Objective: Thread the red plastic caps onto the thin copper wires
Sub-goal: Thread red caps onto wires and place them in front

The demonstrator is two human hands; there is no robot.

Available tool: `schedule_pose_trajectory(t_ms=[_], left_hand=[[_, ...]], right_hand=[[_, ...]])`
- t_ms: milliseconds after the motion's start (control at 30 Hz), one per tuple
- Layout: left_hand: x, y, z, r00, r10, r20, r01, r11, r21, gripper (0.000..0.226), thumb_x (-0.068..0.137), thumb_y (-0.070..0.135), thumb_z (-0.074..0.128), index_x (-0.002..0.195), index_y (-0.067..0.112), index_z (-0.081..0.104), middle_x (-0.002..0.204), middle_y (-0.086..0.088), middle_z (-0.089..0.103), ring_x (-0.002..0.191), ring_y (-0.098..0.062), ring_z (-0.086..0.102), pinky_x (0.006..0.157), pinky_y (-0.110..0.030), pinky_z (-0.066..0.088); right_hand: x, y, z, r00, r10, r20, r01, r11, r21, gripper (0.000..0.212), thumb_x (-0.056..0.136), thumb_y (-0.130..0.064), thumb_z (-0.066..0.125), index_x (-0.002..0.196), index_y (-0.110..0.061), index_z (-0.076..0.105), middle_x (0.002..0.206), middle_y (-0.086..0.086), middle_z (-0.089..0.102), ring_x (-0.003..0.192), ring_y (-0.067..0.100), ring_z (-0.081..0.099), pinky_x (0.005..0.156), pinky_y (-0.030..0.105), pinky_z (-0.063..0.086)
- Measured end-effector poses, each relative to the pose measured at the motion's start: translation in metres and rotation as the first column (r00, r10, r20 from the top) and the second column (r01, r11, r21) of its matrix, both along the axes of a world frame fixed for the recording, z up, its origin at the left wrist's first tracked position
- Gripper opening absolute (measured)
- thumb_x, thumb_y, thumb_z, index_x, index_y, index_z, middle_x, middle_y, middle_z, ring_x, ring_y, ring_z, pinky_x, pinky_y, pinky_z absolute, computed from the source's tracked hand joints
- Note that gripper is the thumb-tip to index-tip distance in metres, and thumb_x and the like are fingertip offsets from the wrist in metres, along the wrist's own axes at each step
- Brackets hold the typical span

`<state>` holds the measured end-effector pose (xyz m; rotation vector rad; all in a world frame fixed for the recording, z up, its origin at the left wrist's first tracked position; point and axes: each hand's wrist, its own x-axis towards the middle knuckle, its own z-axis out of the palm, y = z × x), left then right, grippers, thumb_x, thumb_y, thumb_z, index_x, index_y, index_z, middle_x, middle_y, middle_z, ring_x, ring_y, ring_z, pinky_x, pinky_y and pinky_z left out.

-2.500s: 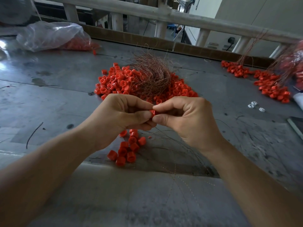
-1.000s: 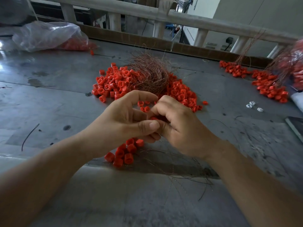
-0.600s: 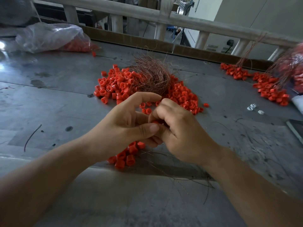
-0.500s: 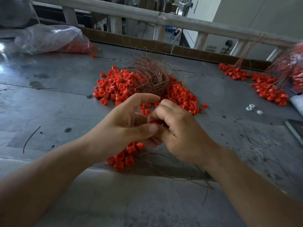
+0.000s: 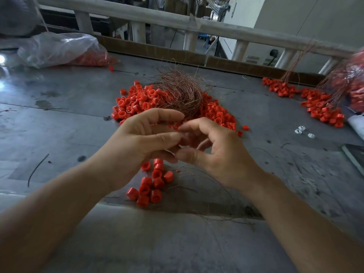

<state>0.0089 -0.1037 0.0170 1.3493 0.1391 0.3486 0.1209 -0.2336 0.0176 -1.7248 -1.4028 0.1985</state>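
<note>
— Where are the hands?
— The left hand (image 5: 141, 142) and right hand (image 5: 216, 154) are close together above the scuffed grey table (image 5: 59, 125). The right thumb and forefinger stand apart.
— Any grip?
— I can't tell for the left (fingertips blurred). Behind them, a tangled nest of thin copper wire (image 5: 181, 91) sits on a heap of small red plastic caps (image 5: 134, 103). A smaller cluster of red caps (image 5: 151, 186) lies below the hands.

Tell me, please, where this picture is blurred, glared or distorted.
Head view: motion blur smears the red bundle at the right edge; glare burns out at the table's far-left edge; the wide lens bows the railing; the fingertips look soft.
</note>
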Motion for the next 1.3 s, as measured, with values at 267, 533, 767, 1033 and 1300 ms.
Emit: schedule_pose_trajectory(t_ms=[267,533,767,1033,1300], left_hand=[[0.001,0.007,0.0,0.996,0.057,0.068,-0.05,0.994,-0.094,0.034,0.066,-0.001,0.054,0.098,0.008,0.063,0.079,-0.008,0.072,0.061,-0.015,0.065,0.054,-0.021,0.053],[0.0,0.005,0.002,0.989,0.149,0.006,-0.149,0.988,0.04,0.026,0.062,0.0,0.053,0.08,0.011,0.068,0.065,-0.005,0.064,0.055,-0.016,0.062,0.048,-0.02,0.05],[0.006,0.019,-0.003,0.848,0.529,-0.032,-0.514,0.836,0.193,0.032,0.077,-0.01,0.052,0.067,0.016,0.066,0.058,0.003,0.063,0.055,-0.008,0.056,0.044,-0.015,0.042],[0.011,0.039,-0.012,0.625,0.78,0.019,-0.645,0.503,0.575,0.028,0.077,-0.004,0.06,0.079,0.024,0.063,0.079,0.001,0.063,0.064,-0.002,0.054,0.062,-0.015,0.044],[0.009,0.056,-0.021,0.571,0.817,-0.084,-0.321,0.316,0.893,0.029,0.078,0.012,0.066,0.107,0.016,0.065,0.113,-0.015,0.055,0.101,-0.031,0.052,0.077,-0.028,0.034]], right_hand=[[0.007,-0.004,0.004,0.997,-0.055,-0.06,0.06,0.994,0.095,0.007,0.079,-0.025,0.064,0.079,-0.031,0.06,0.062,-0.018,0.055,0.061,-0.005,0.052,0.058,0.007,0.039],[0.009,-0.007,0.008,0.993,-0.085,0.076,0.087,0.996,-0.017,0.014,0.082,-0.014,0.066,0.071,-0.022,0.06,0.059,-0.017,0.052,0.056,-0.003,0.051,0.052,0.008,0.039],[0.007,-0.001,-0.004,0.977,-0.02,0.213,0.077,0.962,-0.263,0.009,0.083,-0.023,0.064,0.081,-0.014,0.066,0.069,-0.019,0.053,0.065,-0.002,0.051,0.067,0.021,0.046],[0.01,-0.001,-0.006,0.966,0.021,0.257,0.068,0.941,-0.332,0.01,0.084,-0.025,0.063,0.082,-0.016,0.066,0.081,-0.008,0.06,0.077,0.007,0.055,0.074,0.027,0.047],[0.017,-0.006,0.0,0.967,-0.075,0.244,0.139,0.956,-0.257,0.012,0.082,-0.029,0.064,0.08,-0.017,0.067,0.075,-0.013,0.055,0.07,0.0,0.051,0.065,0.011,0.041]])
